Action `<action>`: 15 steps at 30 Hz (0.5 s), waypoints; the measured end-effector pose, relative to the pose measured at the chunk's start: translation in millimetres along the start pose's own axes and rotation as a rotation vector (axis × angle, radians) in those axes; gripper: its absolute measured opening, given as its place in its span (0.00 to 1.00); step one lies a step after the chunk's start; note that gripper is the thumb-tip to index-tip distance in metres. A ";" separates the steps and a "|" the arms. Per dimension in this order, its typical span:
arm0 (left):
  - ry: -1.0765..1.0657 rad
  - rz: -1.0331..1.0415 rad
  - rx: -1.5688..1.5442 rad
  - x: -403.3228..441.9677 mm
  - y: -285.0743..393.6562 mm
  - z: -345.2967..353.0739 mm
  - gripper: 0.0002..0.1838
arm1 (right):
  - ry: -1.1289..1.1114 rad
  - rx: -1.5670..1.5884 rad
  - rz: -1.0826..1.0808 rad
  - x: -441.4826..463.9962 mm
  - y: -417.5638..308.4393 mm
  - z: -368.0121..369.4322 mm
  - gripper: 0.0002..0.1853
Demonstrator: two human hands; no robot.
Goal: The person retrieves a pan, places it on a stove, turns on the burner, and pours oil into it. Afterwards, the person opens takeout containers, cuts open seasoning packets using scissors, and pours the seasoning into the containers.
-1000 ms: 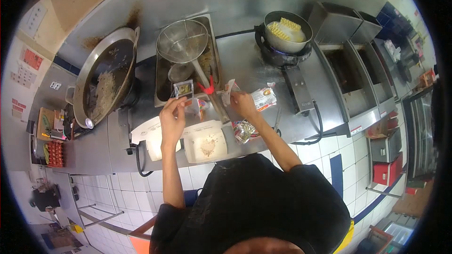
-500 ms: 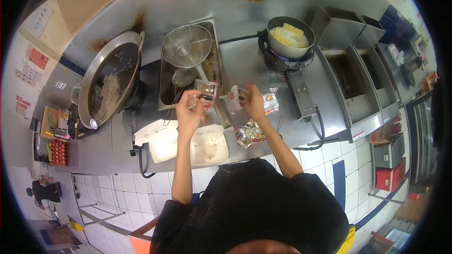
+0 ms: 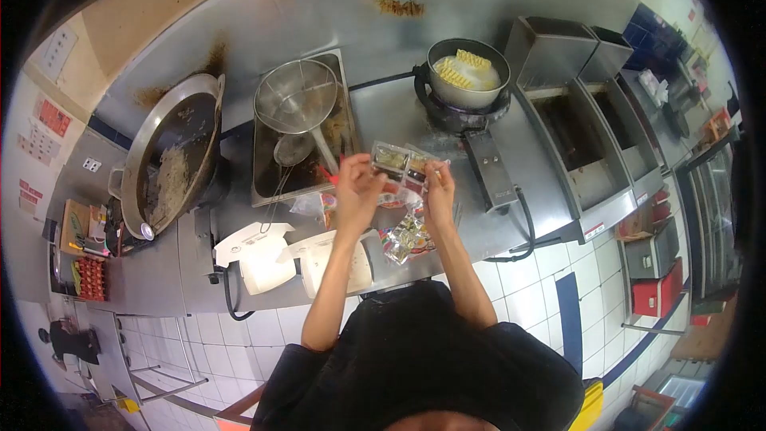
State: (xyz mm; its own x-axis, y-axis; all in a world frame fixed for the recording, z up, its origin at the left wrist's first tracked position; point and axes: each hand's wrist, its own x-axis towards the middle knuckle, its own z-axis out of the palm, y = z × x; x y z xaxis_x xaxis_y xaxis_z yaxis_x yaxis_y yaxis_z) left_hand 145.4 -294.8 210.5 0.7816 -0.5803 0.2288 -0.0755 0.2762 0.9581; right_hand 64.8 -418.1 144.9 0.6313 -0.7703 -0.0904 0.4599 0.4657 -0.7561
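My left hand (image 3: 359, 191) is closed on a clear seasoning sachet (image 3: 389, 160) with dark and pale contents in separate parts. My right hand (image 3: 437, 195) pinches a second sachet (image 3: 416, 169), and the two packets meet edge to edge above the steel counter (image 3: 383, 124). Under the hands lie crumpled silver and red noodle wrappers (image 3: 407, 238). A clear and orange wrapper (image 3: 317, 207) is just left of my left hand. Two open white takeaway boxes (image 3: 267, 259) sit at the counter's front edge, one partly behind my left forearm.
Noodle blocks (image 3: 463, 72) sit in cloudy liquid in a pot (image 3: 504, 72) on a gas burner (image 3: 488, 172). A wire strainer (image 3: 295, 96) rests over a tray (image 3: 343, 120). A large wok (image 3: 159, 112) stands left, fryer wells (image 3: 570, 128) right. Another person (image 3: 72, 339) is far left.
My hands have come together, bringing the two sachets side by side. My left hand has moved right, off the boxes. The whole view has shifted slightly.
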 end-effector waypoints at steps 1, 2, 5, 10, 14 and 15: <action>0.028 0.011 -0.057 0.3 -0.9 6.5 0.19 | -0.002 0.001 -0.002 -6.4 -5.9 6.4 0.08; 0.050 0.046 0.172 1.4 -19.4 2.6 0.21 | -0.022 0.045 0.018 -10.9 -9.6 9.9 0.08; 0.116 0.034 0.172 -0.6 -26.4 11.4 0.21 | -0.067 0.082 0.067 -16.3 -21.0 9.5 0.08; 0.207 0.135 0.275 -1.6 -13.6 25.8 0.16 | -0.132 0.031 0.097 -21.7 -34.3 10.1 0.18; 0.220 0.526 0.778 -8.7 10.6 37.5 0.13 | -0.097 0.126 0.144 -33.9 -45.7 22.2 0.18; 0.153 0.705 0.860 -10.8 9.9 42.8 0.13 | -0.104 0.128 0.155 -40.8 -52.1 28.8 0.18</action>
State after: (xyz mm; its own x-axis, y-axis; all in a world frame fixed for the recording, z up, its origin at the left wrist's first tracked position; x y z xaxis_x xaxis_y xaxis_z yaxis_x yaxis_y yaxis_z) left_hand 109.7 -318.7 224.9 0.4591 -0.3862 0.8000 -0.8870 -0.1493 0.4370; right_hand 33.1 -398.5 206.7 0.7584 -0.6393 -0.1270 0.4236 0.6315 -0.6495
